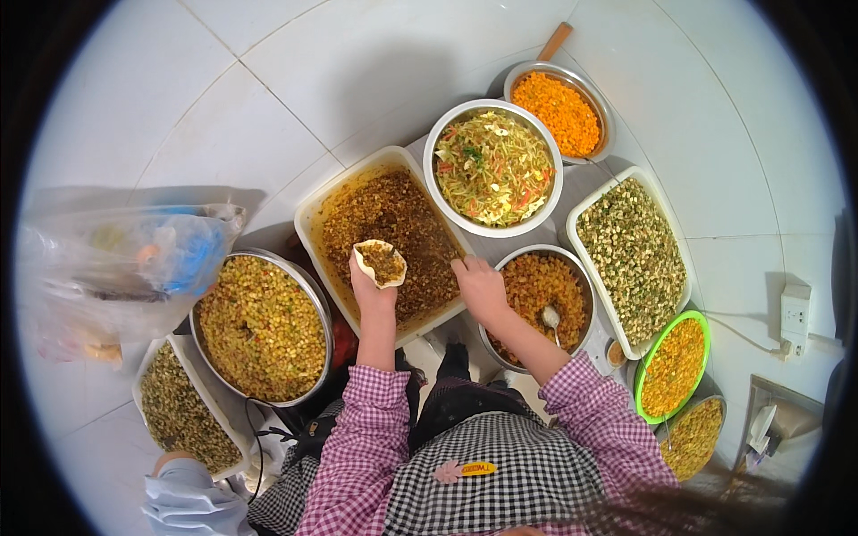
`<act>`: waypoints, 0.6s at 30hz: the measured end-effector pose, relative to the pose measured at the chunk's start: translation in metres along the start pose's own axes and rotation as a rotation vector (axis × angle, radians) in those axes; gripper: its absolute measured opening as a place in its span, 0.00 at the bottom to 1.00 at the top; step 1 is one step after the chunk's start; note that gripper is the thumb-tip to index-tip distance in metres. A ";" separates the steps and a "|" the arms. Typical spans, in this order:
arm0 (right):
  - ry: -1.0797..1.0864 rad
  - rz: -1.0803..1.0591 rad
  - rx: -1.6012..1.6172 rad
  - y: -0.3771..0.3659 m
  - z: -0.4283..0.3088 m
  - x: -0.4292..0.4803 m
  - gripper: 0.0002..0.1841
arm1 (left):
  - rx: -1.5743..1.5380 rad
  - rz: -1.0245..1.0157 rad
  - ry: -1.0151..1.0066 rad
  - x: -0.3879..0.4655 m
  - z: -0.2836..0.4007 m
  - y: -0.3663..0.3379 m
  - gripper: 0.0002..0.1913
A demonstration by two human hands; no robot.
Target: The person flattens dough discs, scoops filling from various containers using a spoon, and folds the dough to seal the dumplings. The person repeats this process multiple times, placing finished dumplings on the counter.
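My left hand (373, 292) holds a filled dough wrapper (381, 263), its pale edge cupped around a brown chopped filling. It is above a large rectangular white tub (310, 213) of dark brown minced filling. My right hand (477, 285) is over the tub's right edge, fingers bent together; whether something small is between the fingertips cannot be told. Just right of that hand stands a steel bowl (538, 251) of orange-brown filling with a metal spoon (551, 317) in it. A round bowl (429, 144) of shredded vegetables stands behind the tub.
At left are a large steel basin (328, 335) of diced filling, a white tray (234, 429), plastic bags (134, 261) and a co-worker's sleeve (191, 499). At right stand a white tub (685, 268) of chopped greens and a green-rimmed bowl (704, 335). A bowl of orange bits (560, 114) is at the back.
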State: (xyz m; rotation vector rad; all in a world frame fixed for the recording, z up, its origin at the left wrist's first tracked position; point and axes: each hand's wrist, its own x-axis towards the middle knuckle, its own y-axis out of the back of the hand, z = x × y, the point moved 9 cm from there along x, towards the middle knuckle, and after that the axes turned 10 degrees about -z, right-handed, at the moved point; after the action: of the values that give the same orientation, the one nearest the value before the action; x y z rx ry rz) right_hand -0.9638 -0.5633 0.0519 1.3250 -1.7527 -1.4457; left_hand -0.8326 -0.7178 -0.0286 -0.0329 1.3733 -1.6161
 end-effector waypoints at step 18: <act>-0.105 0.238 1.437 0.056 0.020 -0.021 0.24 | -0.226 -0.308 0.132 -0.052 -0.062 -0.087 0.21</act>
State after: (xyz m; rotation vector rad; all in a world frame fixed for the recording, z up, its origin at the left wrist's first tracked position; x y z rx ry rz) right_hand -0.9923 -0.5381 0.1021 1.4614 -3.0144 0.1046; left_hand -0.8961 -0.6474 0.0431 -0.2893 1.7140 -1.7284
